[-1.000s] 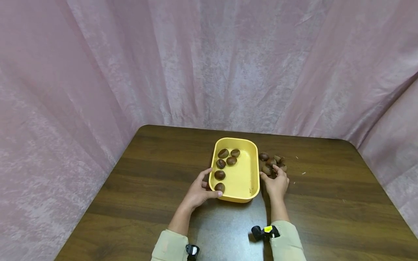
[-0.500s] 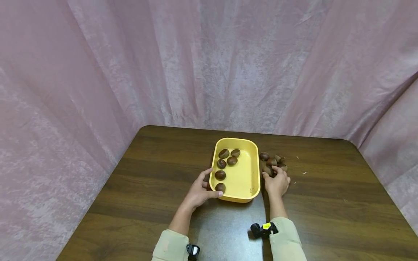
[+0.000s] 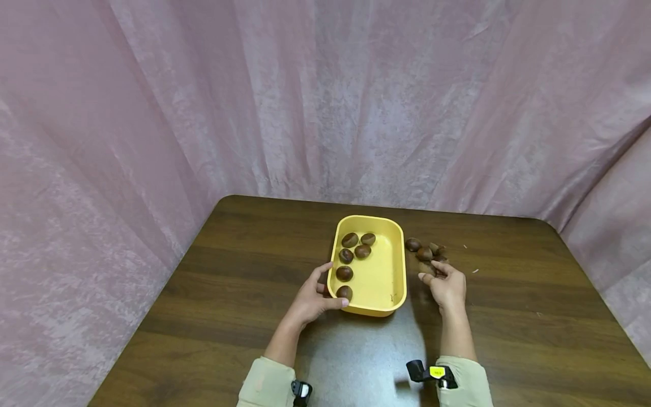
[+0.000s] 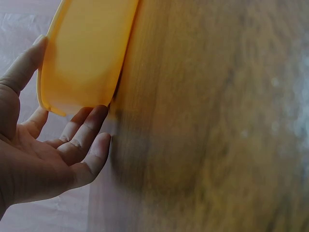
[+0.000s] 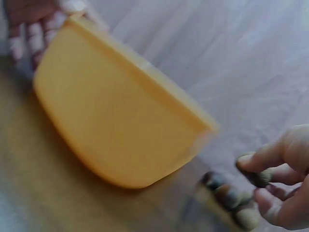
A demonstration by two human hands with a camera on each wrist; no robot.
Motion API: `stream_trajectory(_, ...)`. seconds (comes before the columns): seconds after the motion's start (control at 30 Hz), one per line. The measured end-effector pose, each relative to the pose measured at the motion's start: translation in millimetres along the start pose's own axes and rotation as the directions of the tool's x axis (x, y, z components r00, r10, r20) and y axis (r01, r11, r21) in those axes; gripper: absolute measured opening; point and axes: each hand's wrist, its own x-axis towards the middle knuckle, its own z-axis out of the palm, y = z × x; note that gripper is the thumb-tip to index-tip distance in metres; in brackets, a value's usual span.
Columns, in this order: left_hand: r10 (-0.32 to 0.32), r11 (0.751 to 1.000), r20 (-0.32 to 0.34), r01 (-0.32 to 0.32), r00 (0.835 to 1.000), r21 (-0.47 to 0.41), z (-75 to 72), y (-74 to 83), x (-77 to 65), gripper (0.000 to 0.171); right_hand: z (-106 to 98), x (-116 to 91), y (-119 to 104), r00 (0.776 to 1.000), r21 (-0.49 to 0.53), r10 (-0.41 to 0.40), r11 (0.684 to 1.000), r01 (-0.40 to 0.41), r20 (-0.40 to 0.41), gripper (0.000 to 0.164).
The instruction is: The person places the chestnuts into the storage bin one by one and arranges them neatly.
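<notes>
In the head view, a yellow plastic tub [image 3: 376,271] stands on the table with several brown chestnuts [image 3: 344,273] along its left side and far part. My left hand [image 3: 307,302] grips the tub's near left corner, thumb at the near rim and index finger on the left rim. The left wrist view shows the other fingers against the tub's outer wall [image 4: 87,63]. Right of the tub, my right hand [image 3: 447,287] pinches a chestnut [image 5: 255,178] between thumb and fingertips. More chestnuts [image 3: 424,254] lie in a small heap just beyond that hand, partly hidden by its fingers.
Everything sits on a dark wood-grain table [image 3: 244,265]. Small pale scraps [image 3: 475,271] lie to the right of the heap. A pink curtain [image 3: 325,113] hangs behind the table.
My right hand has drawn a little to the right and back from the tub, with a chestnut from the heap's near side in its fingers. My left hand and the tub have stayed put.
</notes>
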Motion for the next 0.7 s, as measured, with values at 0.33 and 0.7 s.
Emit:
stream_trajectory(0.33, 0.010, 1.000, -0.003, -0.010, 1.000, -0.007, -0.6, 2.5, -1.8, 0.091, -13.3, 3.7, -20.1, 0.983, -0.054, -0.074, 0.995, 0.084, 0.165, 0.048)
stream_trajectory(0.7, 0.015, 1.000, 0.004, -0.015, 1.000, -0.027, -0.6, 1.8, -1.5, 0.091, -16.3, 13.8, -34.4, 0.911, -0.035, -0.184, 0.977, 0.211, 0.369, 0.049)
